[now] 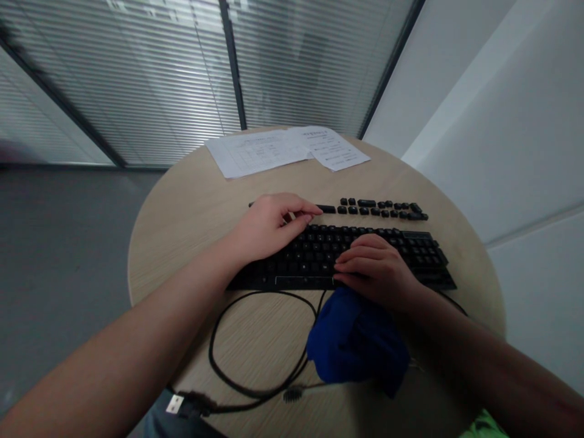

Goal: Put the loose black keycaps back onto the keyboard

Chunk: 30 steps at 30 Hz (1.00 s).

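Note:
A black keyboard lies across the round table, with bare gaps in its bottom row. My left hand reaches over its far edge, thumb and forefinger pinched beside a long black keycap. Whatever is between those fingertips is too small to make out. My right hand rests low on the keyboard, fingers drawn together at the bottom row; what they grip, if anything, is hidden. Loose keycaps lie in two rows behind the keyboard, partly covered by my left hand. Below my right hand sits a crumpled blue cloth.
The keyboard's black cable loops on the near side, its USB plug at the table's front edge. A small brush lies partly under the cloth. Printed papers lie at the far edge of the wooden table.

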Available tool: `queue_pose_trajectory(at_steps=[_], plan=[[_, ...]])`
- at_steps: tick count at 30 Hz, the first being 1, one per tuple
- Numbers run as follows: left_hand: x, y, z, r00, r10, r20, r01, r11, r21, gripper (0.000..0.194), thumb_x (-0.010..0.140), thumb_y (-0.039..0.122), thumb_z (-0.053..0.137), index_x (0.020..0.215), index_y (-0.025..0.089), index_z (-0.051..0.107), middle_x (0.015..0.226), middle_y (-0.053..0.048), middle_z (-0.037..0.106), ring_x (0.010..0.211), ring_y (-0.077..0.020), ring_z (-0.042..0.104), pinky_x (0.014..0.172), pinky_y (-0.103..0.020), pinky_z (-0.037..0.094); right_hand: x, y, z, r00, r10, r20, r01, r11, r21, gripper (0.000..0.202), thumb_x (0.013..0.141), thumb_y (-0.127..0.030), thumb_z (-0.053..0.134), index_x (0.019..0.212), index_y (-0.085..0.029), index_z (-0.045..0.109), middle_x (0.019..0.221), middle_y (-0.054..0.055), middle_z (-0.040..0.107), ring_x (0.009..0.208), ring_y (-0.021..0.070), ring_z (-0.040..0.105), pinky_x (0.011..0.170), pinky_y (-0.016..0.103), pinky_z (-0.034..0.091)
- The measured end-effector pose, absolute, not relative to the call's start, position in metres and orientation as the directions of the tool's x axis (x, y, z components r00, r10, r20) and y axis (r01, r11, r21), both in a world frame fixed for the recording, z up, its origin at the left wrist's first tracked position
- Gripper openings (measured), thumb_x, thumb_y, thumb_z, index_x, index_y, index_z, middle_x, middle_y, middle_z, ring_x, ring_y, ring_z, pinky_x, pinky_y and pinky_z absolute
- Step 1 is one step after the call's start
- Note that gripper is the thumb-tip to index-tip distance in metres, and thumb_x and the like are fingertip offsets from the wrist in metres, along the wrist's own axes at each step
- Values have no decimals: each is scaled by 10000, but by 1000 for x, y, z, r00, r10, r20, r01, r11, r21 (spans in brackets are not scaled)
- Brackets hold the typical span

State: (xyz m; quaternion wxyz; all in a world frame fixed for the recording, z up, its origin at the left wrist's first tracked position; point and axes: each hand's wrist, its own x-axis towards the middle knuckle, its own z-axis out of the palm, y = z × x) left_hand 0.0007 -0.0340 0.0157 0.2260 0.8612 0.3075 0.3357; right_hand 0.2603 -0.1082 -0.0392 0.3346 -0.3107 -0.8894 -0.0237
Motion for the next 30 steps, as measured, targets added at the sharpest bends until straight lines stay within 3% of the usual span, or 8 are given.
queue_pose_trajectory(at_steps=[7,19,30], plan=[[1,-35,17,581,703,411,393,-684,615,284,928,258,541,1095,204,765,998,-46,770,856,-176,687,797,-301,550,262,-106,-35,-596,554,581,572,801,-176,63,894,-268,744,852,-221,741,1014,-12,734,914,137,617,898,314,497],[1,-35,17,575,696,429,382,-693,612,280,923,244,542,1086,200,766,982,-40,770,861,-172,682,774,-288,531,257,-113,-34,-622,516,589,613,789,-44,106,922,-229,688,820,-212,713,978,-20,741,876,141,599,865,323,473],[1,-38,23,543,717,436,385,-674,630,278,914,255,537,1052,210,775,984,-37,765,862,-171,674,726,-266,527,255,-112,-34,-621,544,564,572,807,-147,146,934,-199,658,794,-192,700,989,-1,736,817,115,601,816,303,492]])
